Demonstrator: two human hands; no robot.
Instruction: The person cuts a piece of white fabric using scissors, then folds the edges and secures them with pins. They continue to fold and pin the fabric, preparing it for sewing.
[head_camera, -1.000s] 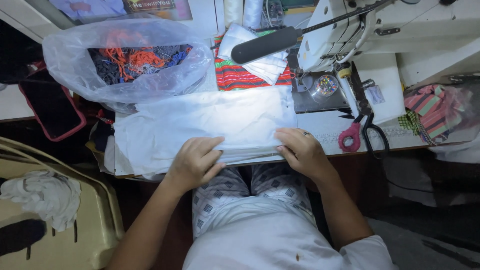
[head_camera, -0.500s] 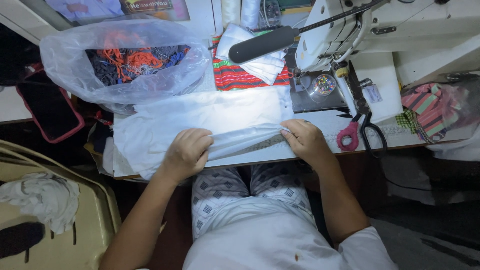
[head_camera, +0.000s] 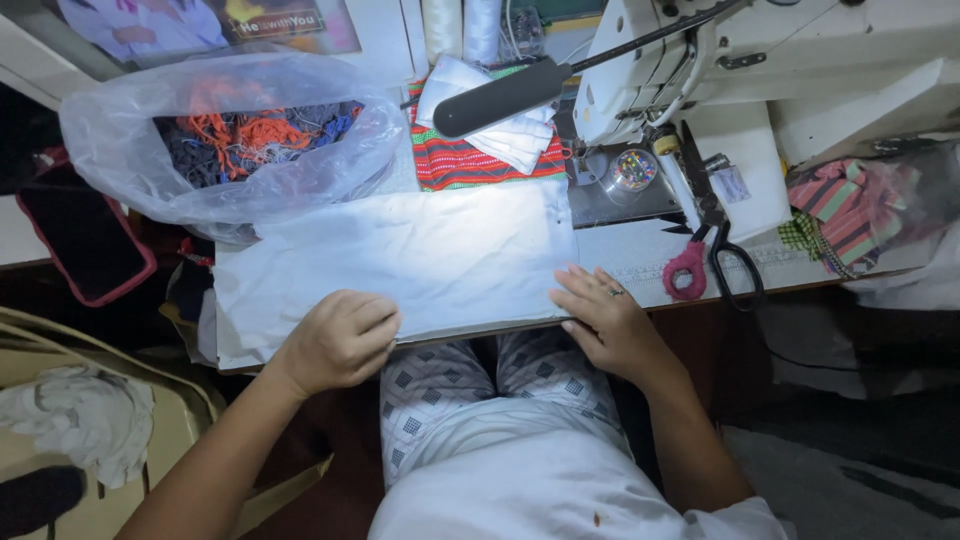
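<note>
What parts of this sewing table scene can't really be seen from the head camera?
- Left hand: fingers curl under, so the grip on the white fabric is hidden.
- Fabric's lit middle: lamp glare washes out any seam.
- Clear plastic bag: tangled threads inside blur together.
- Sewing machine: top cut off by the frame edge; needle hidden behind the black lamp.
- Scissors: blades partly lost in shadow.

Single head view, worn by seated person, looking steeply down over own lap at table edge. Close range: forearms fill the lower frame, sewing machine cut off at top right, bag top left. Floor and chair visible at sides. No second view.
</note>
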